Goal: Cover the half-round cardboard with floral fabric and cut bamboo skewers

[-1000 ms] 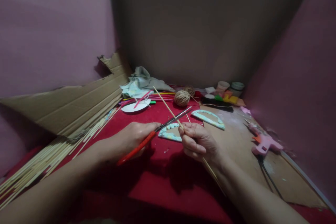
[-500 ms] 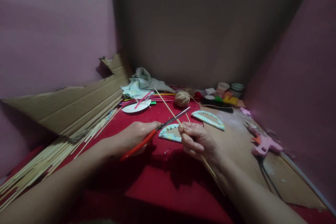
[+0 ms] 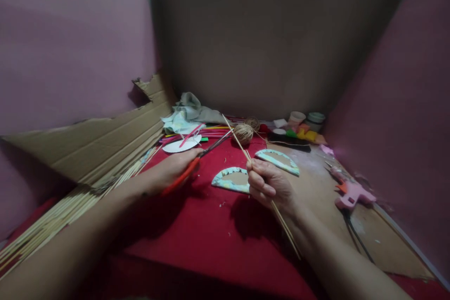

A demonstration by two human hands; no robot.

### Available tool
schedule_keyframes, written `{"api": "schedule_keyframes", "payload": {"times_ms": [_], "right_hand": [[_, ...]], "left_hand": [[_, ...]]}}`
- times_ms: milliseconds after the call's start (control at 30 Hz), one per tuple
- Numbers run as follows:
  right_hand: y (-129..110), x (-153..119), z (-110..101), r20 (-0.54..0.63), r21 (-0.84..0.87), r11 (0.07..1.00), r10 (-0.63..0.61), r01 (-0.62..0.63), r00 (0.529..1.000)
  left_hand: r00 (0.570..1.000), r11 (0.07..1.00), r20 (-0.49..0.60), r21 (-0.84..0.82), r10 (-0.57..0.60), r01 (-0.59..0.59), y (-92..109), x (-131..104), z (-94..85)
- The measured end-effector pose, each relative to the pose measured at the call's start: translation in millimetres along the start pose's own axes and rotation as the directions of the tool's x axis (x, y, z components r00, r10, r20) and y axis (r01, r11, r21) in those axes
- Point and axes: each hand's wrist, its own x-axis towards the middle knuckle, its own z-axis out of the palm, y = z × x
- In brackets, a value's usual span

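Note:
My left hand [image 3: 176, 168] grips the red handles of a pair of scissors [image 3: 184, 176], whose blades point up and right, apart from the sticks. Pinched in my right hand [image 3: 269, 180] are thin wooden sticks [image 3: 236, 138]; the long one slants up to the left, and their lower ends run down past my wrist. Under my right hand, partly hidden by it, lies a half-round cardboard piece edged in patterned cloth [image 3: 225, 180]. A second half-round piece [image 3: 277, 161] like it rests just beyond, partly on the brown board.
Many thin sticks [image 3: 52, 225] lie along the left below a leaning cardboard sheet [image 3: 91, 150]. Toward the back are crumpled cloth [image 3: 186, 115], a white oval [image 3: 181, 145] and twine balls [image 3: 242, 134]. A pink glue gun [image 3: 353, 194] with its cord sits on the brown board [image 3: 316, 215] at right.
The scissors in my left hand have drawn back left, away from the long stick they were crossing. My right hand has shifted slightly right with the sticks.

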Motion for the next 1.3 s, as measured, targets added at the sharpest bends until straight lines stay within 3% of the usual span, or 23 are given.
{"api": "schedule_keyframes", "payload": {"times_ms": [133,233,400,533,600,633,667,733,800,867,967,1300], "right_hand": [[0,2,-4,-0.041,-0.008,1.000,0.001,-0.001,0.999],[0,3,-3,-0.066,-0.009,0.999,-0.032,0.031,0.997],[-1,1,2,-0.038,-0.032,0.998,-0.057,0.056,0.998],[2,0,4,-0.030,-0.050,0.998,-0.042,0.040,0.999],[4,1,4,-0.040,-0.058,0.998,-0.035,0.032,0.999],[5,1,4,-0.044,-0.063,0.998,-0.033,0.030,0.998],[5,1,4,-0.048,-0.069,0.997,-0.028,0.025,0.998],[6,1,4,-0.048,-0.081,0.997,-0.018,0.014,0.999],[6,1,4,-0.042,-0.090,0.996,-0.007,0.004,0.999],[7,1,4,-0.038,-0.096,0.995,0.001,-0.004,0.999],[7,2,4,-0.032,-0.085,0.996,0.020,-0.022,0.999],[13,3,5,-0.043,-0.059,0.998,0.034,-0.037,0.998]], "left_hand": [[0.991,0.979,0.048,0.171,-0.121,0.111,-15,10,-4.0],[0.987,0.961,0.062,0.244,-0.149,0.129,-24,11,-1.8],[0.959,0.910,0.109,0.359,-0.262,0.207,-39,9,3.8],[0.949,0.819,0.106,0.540,-0.296,0.195,-32,10,0.3],[0.984,0.820,-0.023,0.550,-0.174,0.158,-14,11,-1.2],[0.992,0.844,-0.116,0.526,-0.052,0.105,-3,13,-0.9],[0.969,0.874,-0.223,0.485,0.108,0.014,8,15,0.2],[0.854,0.864,-0.329,0.444,0.403,-0.236,27,23,4.6],[0.760,0.802,-0.329,0.445,0.560,-0.398,36,33,10.3],[0.734,0.768,-0.297,0.447,0.611,-0.459,35,43,15.1],[0.747,0.766,-0.266,0.439,0.610,-0.469,27,51,18.1],[0.744,0.783,-0.365,0.528,0.560,-0.329,23,39,27.7]]}}
